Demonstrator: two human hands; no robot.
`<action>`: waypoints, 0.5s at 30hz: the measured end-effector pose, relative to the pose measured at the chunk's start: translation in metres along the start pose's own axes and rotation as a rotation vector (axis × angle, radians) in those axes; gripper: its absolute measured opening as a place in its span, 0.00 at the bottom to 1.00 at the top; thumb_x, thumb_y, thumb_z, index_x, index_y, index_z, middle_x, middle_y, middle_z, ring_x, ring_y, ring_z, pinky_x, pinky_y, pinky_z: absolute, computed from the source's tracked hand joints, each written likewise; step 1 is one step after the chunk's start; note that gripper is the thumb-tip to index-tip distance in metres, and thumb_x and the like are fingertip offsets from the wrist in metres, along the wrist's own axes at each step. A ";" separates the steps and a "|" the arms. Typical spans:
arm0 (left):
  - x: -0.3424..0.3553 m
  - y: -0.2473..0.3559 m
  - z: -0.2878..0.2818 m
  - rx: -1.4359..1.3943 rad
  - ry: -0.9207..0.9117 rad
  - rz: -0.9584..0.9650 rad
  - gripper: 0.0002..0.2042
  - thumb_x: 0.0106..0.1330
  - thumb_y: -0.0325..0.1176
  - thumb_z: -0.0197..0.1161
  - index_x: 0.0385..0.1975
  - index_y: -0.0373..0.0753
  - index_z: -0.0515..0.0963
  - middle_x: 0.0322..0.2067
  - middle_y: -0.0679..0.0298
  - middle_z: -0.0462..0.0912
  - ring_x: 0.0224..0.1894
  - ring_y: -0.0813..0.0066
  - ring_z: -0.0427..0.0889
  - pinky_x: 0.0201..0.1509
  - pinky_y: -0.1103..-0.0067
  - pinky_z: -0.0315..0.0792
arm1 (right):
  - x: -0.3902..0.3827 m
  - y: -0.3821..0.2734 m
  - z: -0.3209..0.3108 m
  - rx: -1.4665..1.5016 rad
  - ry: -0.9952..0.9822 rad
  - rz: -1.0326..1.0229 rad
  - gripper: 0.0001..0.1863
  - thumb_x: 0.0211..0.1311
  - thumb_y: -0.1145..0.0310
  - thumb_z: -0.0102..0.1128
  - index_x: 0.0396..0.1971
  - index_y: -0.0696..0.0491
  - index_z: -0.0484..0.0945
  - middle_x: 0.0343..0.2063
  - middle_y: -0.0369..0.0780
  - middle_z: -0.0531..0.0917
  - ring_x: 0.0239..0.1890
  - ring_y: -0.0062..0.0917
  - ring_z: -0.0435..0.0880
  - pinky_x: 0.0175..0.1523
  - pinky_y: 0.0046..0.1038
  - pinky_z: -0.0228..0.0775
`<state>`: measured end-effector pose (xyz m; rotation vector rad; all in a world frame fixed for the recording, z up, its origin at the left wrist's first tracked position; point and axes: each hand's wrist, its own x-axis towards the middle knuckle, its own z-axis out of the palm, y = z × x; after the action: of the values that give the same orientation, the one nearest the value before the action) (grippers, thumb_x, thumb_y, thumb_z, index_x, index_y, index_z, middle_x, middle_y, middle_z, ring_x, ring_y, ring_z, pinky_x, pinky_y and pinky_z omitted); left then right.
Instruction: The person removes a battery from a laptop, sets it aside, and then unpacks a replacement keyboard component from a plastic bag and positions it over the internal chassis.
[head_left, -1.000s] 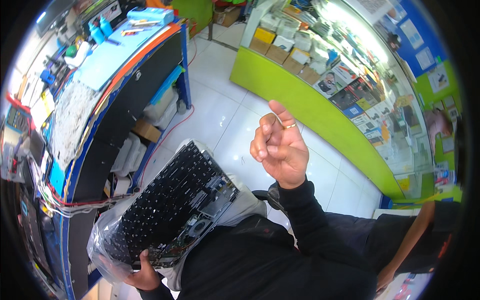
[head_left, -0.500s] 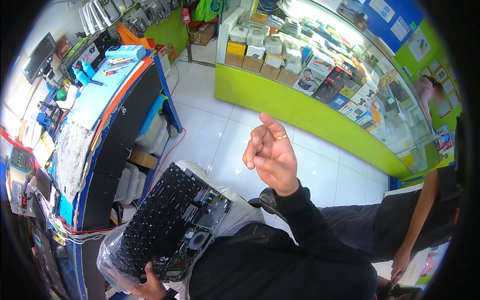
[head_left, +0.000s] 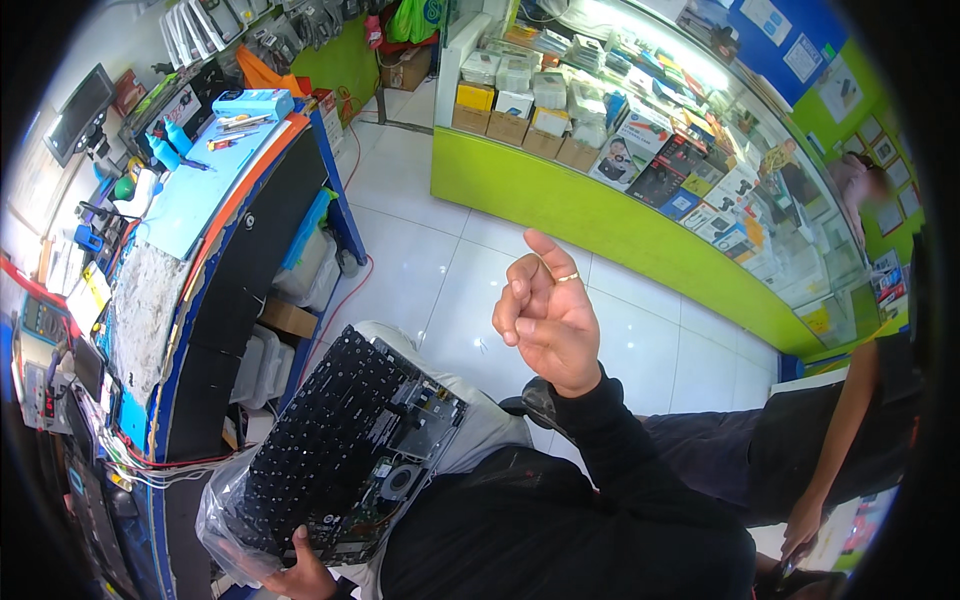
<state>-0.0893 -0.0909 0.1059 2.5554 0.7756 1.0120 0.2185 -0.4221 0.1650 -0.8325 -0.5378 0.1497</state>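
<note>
An opened laptop chassis point(head_left: 330, 430) lies tilted across my lap, its black panel dotted with many small bright points. A fan point(head_left: 401, 482) and a green circuit board show along its right side. My left hand point(head_left: 302, 575) grips its lower edge, thumb on top and the other fingers hidden beneath. Clear plastic wrap point(head_left: 220, 510) bunches around the lower left corner, touching that hand. Raised above the floor, my right hand point(head_left: 552, 325) is apart from the laptop, palm showing, one finger stretched out and the others loosely bent. It wears a ring, and nothing shows in it.
On my left, a cluttered workbench point(head_left: 215, 190) carries tools, blue bottles point(head_left: 165, 150) and a multimeter point(head_left: 45, 318). Ahead stands a green-based glass display counter point(head_left: 600, 215) full of boxes. Another person's arm point(head_left: 840, 440) is at the right. A red cable point(head_left: 345, 300) runs over the tiled floor.
My right hand has shifted very slightly right and down in the picture, its fingers in much the same pose. The left hand keeps its grip on the laptop chassis.
</note>
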 end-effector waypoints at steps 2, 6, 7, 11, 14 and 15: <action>0.002 0.008 0.000 -0.008 -0.012 -0.031 0.49 0.55 0.43 0.79 0.73 0.28 0.58 0.71 0.41 0.63 0.74 0.46 0.62 0.77 0.57 0.53 | 0.000 0.000 0.000 0.030 0.008 0.009 0.47 0.54 0.91 0.52 0.75 0.48 0.53 0.45 0.39 0.70 0.31 0.25 0.79 0.38 0.27 0.73; 0.004 0.009 -0.002 -0.045 -0.011 -0.050 0.49 0.56 0.42 0.79 0.73 0.27 0.58 0.71 0.40 0.63 0.74 0.46 0.62 0.77 0.58 0.53 | 0.001 0.002 0.004 0.002 0.095 0.009 0.46 0.53 0.92 0.51 0.74 0.50 0.52 0.46 0.39 0.71 0.27 0.24 0.79 0.32 0.25 0.73; 0.003 0.008 -0.002 -0.037 -0.019 -0.027 0.49 0.56 0.42 0.79 0.73 0.27 0.58 0.71 0.40 0.63 0.73 0.46 0.63 0.77 0.58 0.53 | 0.000 0.001 0.003 -0.009 0.115 0.003 0.46 0.54 0.92 0.51 0.74 0.50 0.51 0.46 0.39 0.71 0.26 0.24 0.80 0.30 0.25 0.73; 0.003 0.014 0.001 -0.067 -0.034 -0.054 0.49 0.55 0.40 0.79 0.73 0.27 0.58 0.71 0.40 0.63 0.74 0.46 0.62 0.77 0.58 0.52 | -0.003 -0.002 -0.001 -0.007 0.144 0.005 0.45 0.54 0.92 0.51 0.73 0.50 0.52 0.46 0.39 0.70 0.26 0.24 0.81 0.29 0.26 0.74; 0.003 0.014 -0.002 -0.119 -0.029 -0.100 0.49 0.55 0.39 0.79 0.73 0.28 0.58 0.71 0.40 0.63 0.74 0.46 0.62 0.78 0.58 0.52 | -0.001 0.002 0.002 -0.011 0.173 0.012 0.44 0.54 0.92 0.50 0.72 0.50 0.53 0.45 0.38 0.70 0.26 0.24 0.81 0.29 0.27 0.75; 0.003 0.013 -0.003 -0.070 -0.020 -0.062 0.48 0.54 0.37 0.79 0.73 0.28 0.57 0.71 0.40 0.63 0.74 0.46 0.62 0.78 0.58 0.51 | 0.000 0.004 0.000 -0.016 0.181 0.006 0.44 0.54 0.92 0.51 0.72 0.50 0.54 0.45 0.38 0.70 0.26 0.24 0.81 0.29 0.27 0.76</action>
<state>-0.0845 -0.0991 0.1152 2.4625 0.7947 0.9757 0.2186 -0.4195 0.1625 -0.8540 -0.3665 0.0742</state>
